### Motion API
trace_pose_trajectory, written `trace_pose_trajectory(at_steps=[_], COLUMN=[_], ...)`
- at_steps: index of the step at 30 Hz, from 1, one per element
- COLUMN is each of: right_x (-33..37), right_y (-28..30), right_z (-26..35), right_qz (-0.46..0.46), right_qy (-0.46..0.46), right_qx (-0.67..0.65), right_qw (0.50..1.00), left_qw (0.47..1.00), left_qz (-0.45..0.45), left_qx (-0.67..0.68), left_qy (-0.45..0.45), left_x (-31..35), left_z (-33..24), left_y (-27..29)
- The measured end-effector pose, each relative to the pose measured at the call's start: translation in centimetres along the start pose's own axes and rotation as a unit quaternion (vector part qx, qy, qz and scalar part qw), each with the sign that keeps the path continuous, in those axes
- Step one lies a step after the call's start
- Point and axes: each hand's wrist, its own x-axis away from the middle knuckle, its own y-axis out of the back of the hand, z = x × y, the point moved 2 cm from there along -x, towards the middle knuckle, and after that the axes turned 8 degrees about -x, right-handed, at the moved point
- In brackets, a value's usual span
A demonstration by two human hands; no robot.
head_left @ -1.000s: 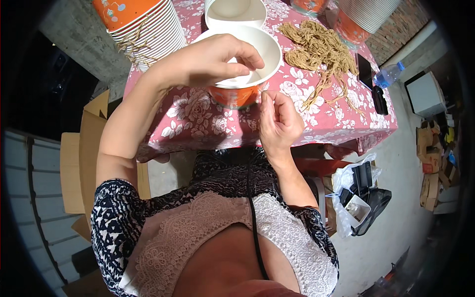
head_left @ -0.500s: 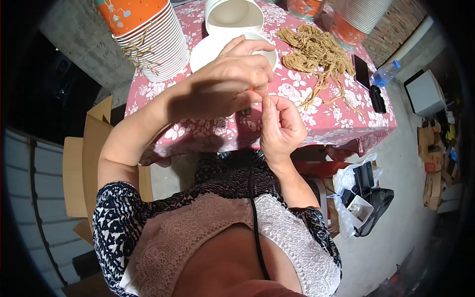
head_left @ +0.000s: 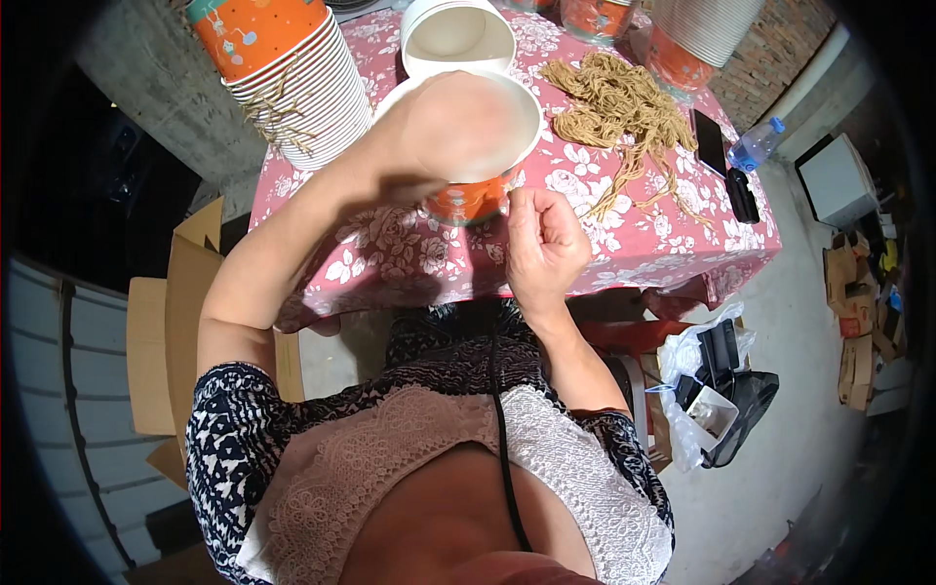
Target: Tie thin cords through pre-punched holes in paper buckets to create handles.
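A round paper bucket with an orange printed wall (head_left: 468,203) and a white rim stands at the near middle of the table. Over its mouth is my left hand (head_left: 458,127), smeared by motion, so its fingers cannot be read. Just right of the bucket, close to its wall, my right hand (head_left: 548,239) is closed, thumb pressed to forefinger. Something small and pale may show at that pinch, too small to name. To the right lies a loose heap of tan cord (head_left: 624,102), with strands trailing toward me.
A tall stack of paper buckets (head_left: 292,97), cord pieces hanging on its side, stands at left. Behind the middle lies a white bucket (head_left: 458,39). More stacked buckets (head_left: 697,44), a phone (head_left: 709,141), a black case (head_left: 742,198) and a bottle (head_left: 756,146) are at right.
My left hand has drawn away from my right fingertips, up and left over the bucket, uncovering its orange wall. My right hand has shifted slightly left, still pinched.
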Motion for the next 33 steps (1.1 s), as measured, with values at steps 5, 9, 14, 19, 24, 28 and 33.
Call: trace_pose_trajectory(at_steps=[5, 9, 14, 19, 24, 28, 33], right_x=[-0.2, -0.3, -0.4, -0.5, -0.5, -0.7, -0.7], right_y=[0.2, -0.1, -0.3, -0.5, -0.6, -0.7, -0.7], right_z=[-1.3, -1.5, -1.7, -1.6, -1.6, -1.8, -1.6], right_qz=[-0.011, -0.004, -0.004, 0.003, 0.012, 0.008, 0.010], right_qy=[0.025, 0.036, 0.036, 0.038, 0.041, 0.057, 0.055], right_qx=[0.028, 0.075, 0.092, 0.099, 0.113, 0.106, 0.115], right_qw=[0.999, 0.997, 0.995, 0.994, 0.993, 0.993, 0.992], left_qw=[0.986, 0.970, 0.957, 0.945, 0.936, 0.925, 0.936], left_qz=[0.048, 0.146, 0.190, 0.205, 0.217, 0.219, 0.237], left_qx=[0.048, 0.062, 0.133, 0.191, 0.224, 0.250, 0.199], left_qy=[0.153, 0.186, 0.173, 0.170, 0.161, 0.186, 0.169], left_x=[-0.1, -0.3, -0.1, -0.1, 0.0, 0.0, -0.6], left_z=[1.5, 1.7, 2.0, 1.3, 1.7, 1.7, 1.5], left_y=[0.0, -1.0, -1.2, -0.8, -1.1, -1.5, -1.6])
